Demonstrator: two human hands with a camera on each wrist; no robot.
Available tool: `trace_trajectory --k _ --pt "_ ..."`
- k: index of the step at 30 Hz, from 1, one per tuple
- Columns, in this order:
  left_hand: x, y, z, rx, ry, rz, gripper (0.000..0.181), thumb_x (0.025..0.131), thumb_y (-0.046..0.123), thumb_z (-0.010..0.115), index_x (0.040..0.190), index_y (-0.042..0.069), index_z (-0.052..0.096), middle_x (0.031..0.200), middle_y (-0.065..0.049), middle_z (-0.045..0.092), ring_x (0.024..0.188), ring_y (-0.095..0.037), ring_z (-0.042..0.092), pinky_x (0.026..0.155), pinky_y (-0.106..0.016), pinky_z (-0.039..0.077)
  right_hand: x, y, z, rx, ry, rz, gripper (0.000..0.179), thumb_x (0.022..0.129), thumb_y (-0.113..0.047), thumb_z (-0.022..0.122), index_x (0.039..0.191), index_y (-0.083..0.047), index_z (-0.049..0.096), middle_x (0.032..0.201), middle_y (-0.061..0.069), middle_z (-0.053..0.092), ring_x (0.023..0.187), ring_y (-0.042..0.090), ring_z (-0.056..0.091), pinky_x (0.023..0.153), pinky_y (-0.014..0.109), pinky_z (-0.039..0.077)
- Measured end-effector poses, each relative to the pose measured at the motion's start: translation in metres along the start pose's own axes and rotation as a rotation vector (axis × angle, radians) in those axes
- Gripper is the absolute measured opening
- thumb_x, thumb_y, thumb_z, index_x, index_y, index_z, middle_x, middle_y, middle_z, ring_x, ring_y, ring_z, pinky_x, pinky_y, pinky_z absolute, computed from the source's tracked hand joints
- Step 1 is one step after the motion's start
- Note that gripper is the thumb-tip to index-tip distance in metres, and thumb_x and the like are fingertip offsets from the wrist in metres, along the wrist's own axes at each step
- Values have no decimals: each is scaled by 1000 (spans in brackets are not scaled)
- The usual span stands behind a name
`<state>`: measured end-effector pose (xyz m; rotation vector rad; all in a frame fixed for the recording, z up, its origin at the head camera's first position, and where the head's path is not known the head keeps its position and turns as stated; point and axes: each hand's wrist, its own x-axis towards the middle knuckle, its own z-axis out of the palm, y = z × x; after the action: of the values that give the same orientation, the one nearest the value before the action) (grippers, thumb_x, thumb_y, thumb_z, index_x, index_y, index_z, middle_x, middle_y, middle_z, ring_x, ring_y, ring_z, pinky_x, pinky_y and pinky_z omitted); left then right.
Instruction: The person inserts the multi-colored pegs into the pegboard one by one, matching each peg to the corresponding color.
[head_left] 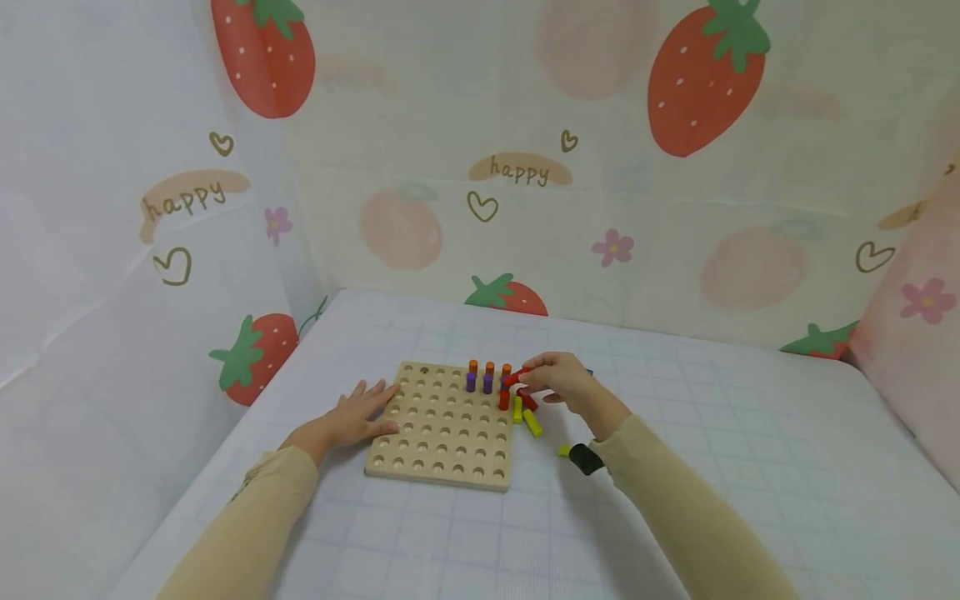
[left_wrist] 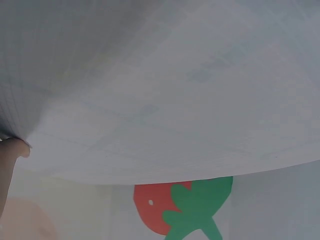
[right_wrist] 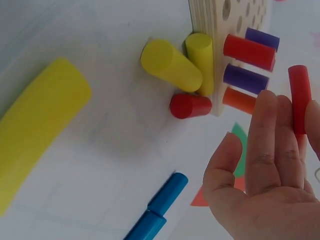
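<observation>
A wooden pegboard (head_left: 450, 425) with rows of round holes lies on the table. Orange pegs (head_left: 490, 367) stand in its back row, purple pegs (head_left: 487, 384) in the row before it, and one red peg (head_left: 504, 401) in front of those at the right edge. My right hand (head_left: 558, 382) pinches another red peg (right_wrist: 300, 95) between thumb and finger, over the board's back right corner. My left hand (head_left: 352, 418) rests at the board's left edge, fingers spread. Only a bit of the left hand (left_wrist: 12, 152) shows in the left wrist view.
Beside the board's right edge lie two yellow pegs (right_wrist: 172, 66) and a loose red peg (right_wrist: 191, 106). Blue pegs (right_wrist: 162, 200) lie farther right. Another yellow peg (right_wrist: 40, 130) is close to the right wrist camera. A strawberry-printed cloth (head_left: 600, 192) hangs behind the table.
</observation>
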<state>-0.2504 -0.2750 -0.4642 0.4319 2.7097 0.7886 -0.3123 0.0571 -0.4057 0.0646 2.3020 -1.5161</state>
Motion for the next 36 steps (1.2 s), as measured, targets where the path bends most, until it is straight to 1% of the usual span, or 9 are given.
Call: trace_trajectory --k 7,11,16,20,24,28,32,36 --pt "-1 1 0 8 2 -1 88 93 52 56 153 -1 20 155 -34 11 140 -55 -4 106 -71 0 -2 -3 10 -7 -11 3 25 93 -16 67 113 -4 62 108 14 70 102 30 65 88 43 45" --pt "-3 2 0 8 3 0 89 93 53 56 152 -2 20 154 -34 12 140 -55 -4 106 -71 0 -1 -2 16 -22 -1 8 25 91 -17 70 112 -5 63 104 11 68 99 29 61 88 43 45" --pt "-5 4 -1 10 8 5 89 93 53 56 152 -2 21 154 -34 12 140 -55 -3 106 -72 1 -2 -4 24 -50 23 -1 24 89 -16 72 109 -5 63 106 12 64 98 28 55 87 41 46" --pt "-5 3 0 13 9 2 90 92 55 56 152 -2 20 154 -34 12 140 -55 -4 106 -71 1 -3 -4 29 -87 33 -16 20 87 -15 74 102 -5 64 103 11 60 93 26 53 79 36 46" --pt "-6 3 -1 14 7 -1 90 93 54 55 153 -2 19 155 -34 12 140 -55 -4 106 -71 0 -1 -3 33 -108 44 -28 17 86 -14 76 96 -7 64 97 8 56 88 24 50 71 32 41" --pt "-8 6 -2 13 6 -5 88 94 52 56 153 -2 19 155 -33 11 140 -54 -5 106 -71 0 -1 -2 36 -120 62 -25 16 85 -12 76 93 -7 64 93 8 52 85 23 48 66 30 37" --pt "-9 7 -1 10 5 -9 87 94 51 56 153 -2 19 155 -33 11 140 -54 -4 106 -71 0 -1 -1 40 -113 61 -22 15 85 -9 76 92 -6 64 91 8 50 83 22 48 66 30 38" --pt "-9 6 0 14 -1 -16 87 94 52 55 153 -1 19 155 -33 11 140 -54 -5 106 -70 0 -1 -2 42 -110 53 -40 14 84 -5 75 91 -4 62 90 8 50 82 22 47 64 29 38"
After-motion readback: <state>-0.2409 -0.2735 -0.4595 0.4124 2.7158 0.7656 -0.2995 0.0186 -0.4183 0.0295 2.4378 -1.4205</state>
